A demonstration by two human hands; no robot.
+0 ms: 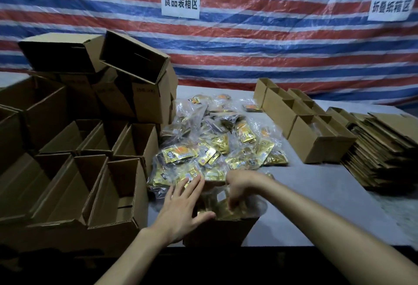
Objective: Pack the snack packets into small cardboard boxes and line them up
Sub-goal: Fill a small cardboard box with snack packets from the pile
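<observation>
left hand (183, 205), fingers straight, braces the box (217, 232) while right hand (235, 192) grips packets (226, 213) inside; overfilling may tip it.

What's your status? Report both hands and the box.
Left hand flat on the rim of the small brown cardboard box. Right hand down inside, among gold foil snack packets; grip hidden. Nothing in the way.
</observation>
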